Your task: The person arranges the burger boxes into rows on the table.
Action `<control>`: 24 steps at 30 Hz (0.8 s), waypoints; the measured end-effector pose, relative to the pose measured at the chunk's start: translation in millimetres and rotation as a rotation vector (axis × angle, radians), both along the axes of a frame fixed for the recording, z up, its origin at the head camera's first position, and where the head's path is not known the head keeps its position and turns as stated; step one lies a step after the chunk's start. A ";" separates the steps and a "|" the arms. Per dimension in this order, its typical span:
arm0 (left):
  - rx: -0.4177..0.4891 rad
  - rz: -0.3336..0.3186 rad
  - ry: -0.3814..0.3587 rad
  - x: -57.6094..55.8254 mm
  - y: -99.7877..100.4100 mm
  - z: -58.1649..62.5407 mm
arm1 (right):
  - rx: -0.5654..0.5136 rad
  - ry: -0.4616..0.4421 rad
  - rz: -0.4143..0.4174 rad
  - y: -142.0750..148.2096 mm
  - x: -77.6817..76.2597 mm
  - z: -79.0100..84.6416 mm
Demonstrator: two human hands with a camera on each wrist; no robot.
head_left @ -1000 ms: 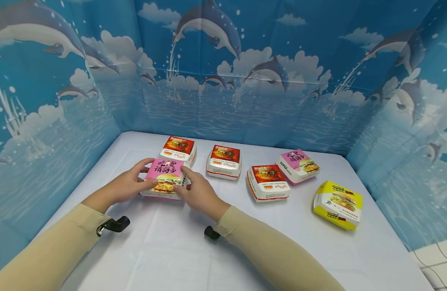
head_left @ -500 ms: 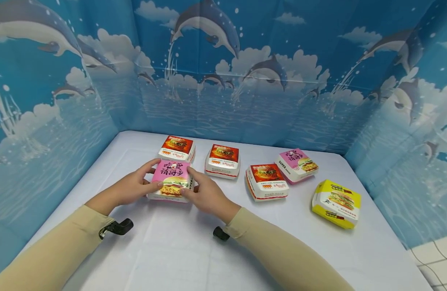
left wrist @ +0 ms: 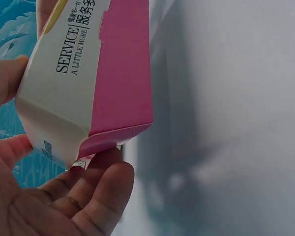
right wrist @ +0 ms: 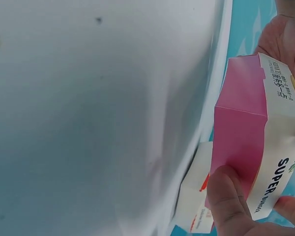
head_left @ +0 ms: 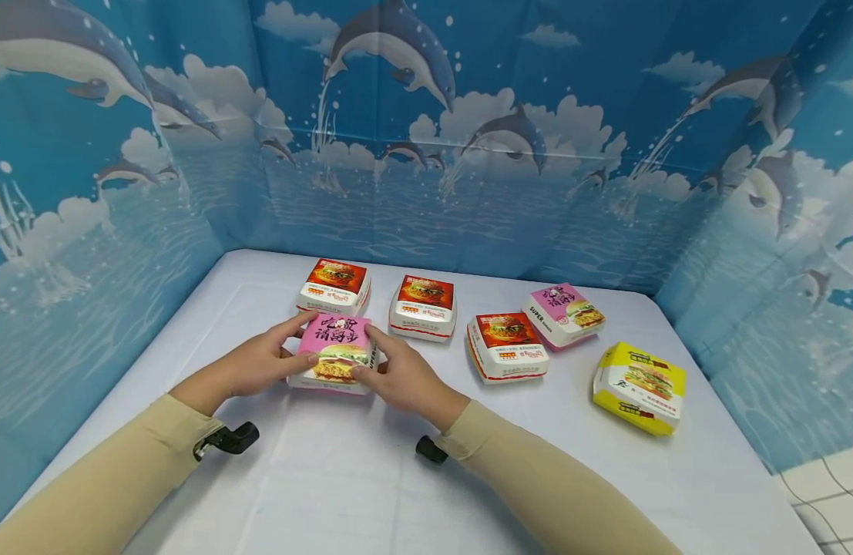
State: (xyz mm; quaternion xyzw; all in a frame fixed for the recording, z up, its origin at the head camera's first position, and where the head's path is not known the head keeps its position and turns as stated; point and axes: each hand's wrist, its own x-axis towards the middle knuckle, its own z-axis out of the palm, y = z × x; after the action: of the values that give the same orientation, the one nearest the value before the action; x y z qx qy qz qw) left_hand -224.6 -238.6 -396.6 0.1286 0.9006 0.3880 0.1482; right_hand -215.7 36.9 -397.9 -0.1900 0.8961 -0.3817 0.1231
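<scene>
Both hands hold a pink and white burger box [head_left: 343, 331] at the left of the table, its burger picture facing up. My left hand [head_left: 256, 364] grips its left side, thumb on the lid edge and fingers at the side and lower edge. On the opposite side, my right hand [head_left: 408, 379] grips it with the thumb near the front corner. In the left wrist view, the box's pink base [left wrist: 123, 88] is apart from the tabletop, with a shadow beside it. The right wrist view shows fingers [right wrist: 226, 196] against the pink base. A red and white burger box [head_left: 334, 284] stands just behind.
Two more red and white burger boxes, one at back centre [head_left: 423, 304] and one right of centre [head_left: 508, 347], stand on the white-covered table [head_left: 315, 478]. Further right are another pink burger box [head_left: 565, 314] and a yellow one [head_left: 639, 387]. A dolphin-print curtain [head_left: 426, 193] encloses the back and sides.
The held pink burger box has moved right and slightly nearer to me, away from the red box behind it. Both hands moved with it and kept their grip. The other boxes stayed put.
</scene>
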 end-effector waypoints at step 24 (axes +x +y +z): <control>-0.052 -0.023 -0.019 2.3 12.8 -5.8 | 0.078 -0.044 -0.014 11.8 4.2 -2.5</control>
State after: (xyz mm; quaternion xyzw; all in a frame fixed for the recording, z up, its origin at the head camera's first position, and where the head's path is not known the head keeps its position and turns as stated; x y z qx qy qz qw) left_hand -222.3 -225.9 -402.4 0.1314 0.9074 0.3637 0.1648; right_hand -211.5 48.7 -400.4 -0.1704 0.9087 -0.3512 0.1477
